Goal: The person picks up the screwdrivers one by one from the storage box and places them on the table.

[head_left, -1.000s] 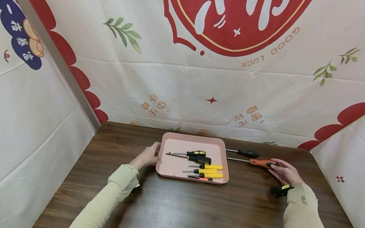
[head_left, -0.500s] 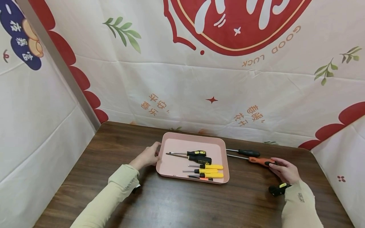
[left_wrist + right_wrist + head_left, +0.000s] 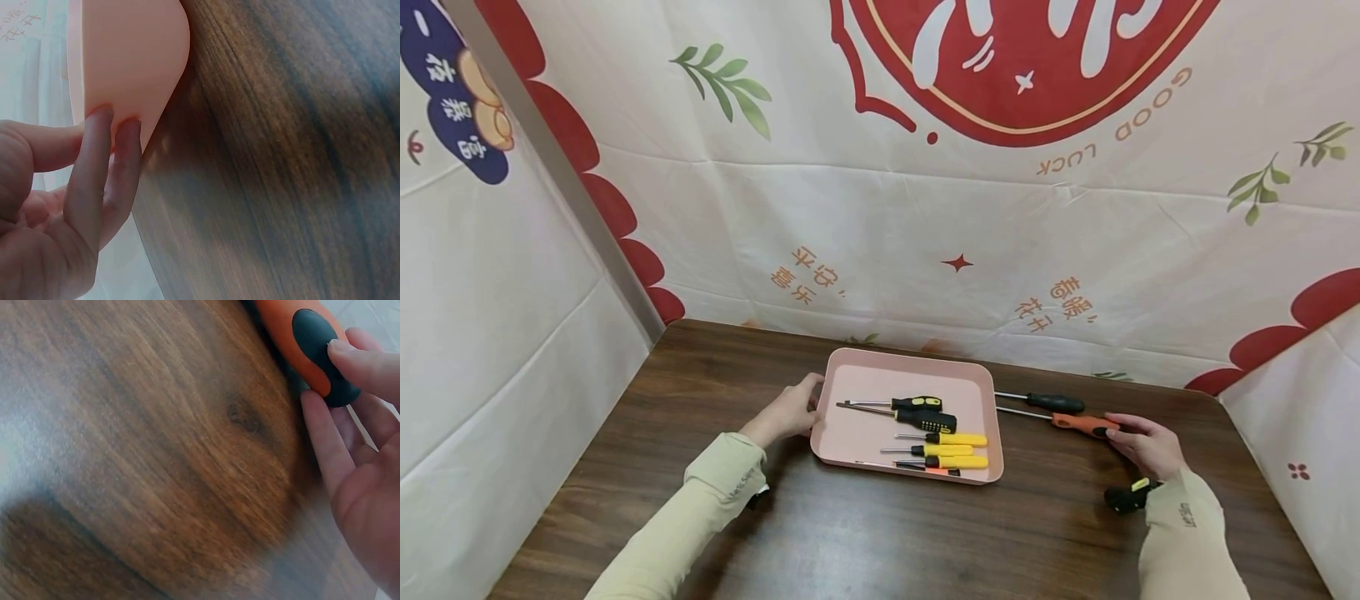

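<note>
My left hand point(image 3: 786, 410) holds the left end of a pink tray point(image 3: 917, 362); in the left wrist view its fingertips rest against the tray's outer wall, close to the rim. At the right, my right hand point(image 3: 1150, 446) grips the butt of an orange-and-black screwdriver point(image 3: 1067, 422), thumb on the black grip patch and fingers round the handle's end. The shaft points left at the tray's right wall. Just behind it lies a black-handled screwdriver point(image 3: 1055, 403), its shaft also reaching toward the tray.
In the tray lie black-and-yellow screwdrivers point(image 3: 923, 420), several yellow-handled screwdrivers point(image 3: 962, 439) and a small red-and-black tool point(image 3: 942, 472) by the near wall. The brown wooden table point(image 3: 910, 542) ends at a printed cloth backdrop point(image 3: 880, 225).
My right hand has slid slightly left, and the orange-and-black screwdriver has shifted a little left with it. The tray and my left hand stay in place.
</note>
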`<act>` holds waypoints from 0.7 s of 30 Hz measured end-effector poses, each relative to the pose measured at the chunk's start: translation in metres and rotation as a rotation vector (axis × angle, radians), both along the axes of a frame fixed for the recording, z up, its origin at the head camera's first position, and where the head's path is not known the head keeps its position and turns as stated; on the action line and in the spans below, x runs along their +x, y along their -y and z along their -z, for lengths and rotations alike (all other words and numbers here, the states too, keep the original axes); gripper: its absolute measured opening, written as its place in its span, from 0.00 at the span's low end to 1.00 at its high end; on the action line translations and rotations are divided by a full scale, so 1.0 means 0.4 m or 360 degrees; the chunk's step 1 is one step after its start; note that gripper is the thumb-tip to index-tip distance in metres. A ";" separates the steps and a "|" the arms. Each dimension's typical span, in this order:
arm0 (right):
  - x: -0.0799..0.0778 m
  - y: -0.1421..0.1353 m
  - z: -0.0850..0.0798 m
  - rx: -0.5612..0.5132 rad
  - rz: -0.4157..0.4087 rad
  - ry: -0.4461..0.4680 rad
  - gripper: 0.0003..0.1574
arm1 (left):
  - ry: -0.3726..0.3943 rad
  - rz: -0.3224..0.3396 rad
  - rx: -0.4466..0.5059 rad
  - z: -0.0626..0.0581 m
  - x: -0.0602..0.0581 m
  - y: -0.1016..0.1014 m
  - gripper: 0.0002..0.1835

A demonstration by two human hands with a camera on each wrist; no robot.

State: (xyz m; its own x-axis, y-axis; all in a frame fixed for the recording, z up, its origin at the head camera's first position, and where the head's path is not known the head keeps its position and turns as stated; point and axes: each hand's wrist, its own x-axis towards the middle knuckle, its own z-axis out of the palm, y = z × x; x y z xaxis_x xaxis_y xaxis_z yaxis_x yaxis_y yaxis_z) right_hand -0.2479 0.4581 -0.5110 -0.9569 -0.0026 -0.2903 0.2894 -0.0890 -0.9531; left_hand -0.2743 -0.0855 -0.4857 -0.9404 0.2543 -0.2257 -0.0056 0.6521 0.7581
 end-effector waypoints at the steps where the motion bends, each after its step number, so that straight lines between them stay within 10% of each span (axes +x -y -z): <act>1: -0.001 0.000 -0.002 0.0007 -0.0003 0.0004 0.18 | 0.0001 0.0003 -0.0005 -0.001 0.000 0.000 0.29; 21: 0.019 0.008 -0.042 0.0270 -0.0020 0.0067 0.19 | 0.0004 0.0029 -0.0034 -0.009 0.005 -0.001 0.31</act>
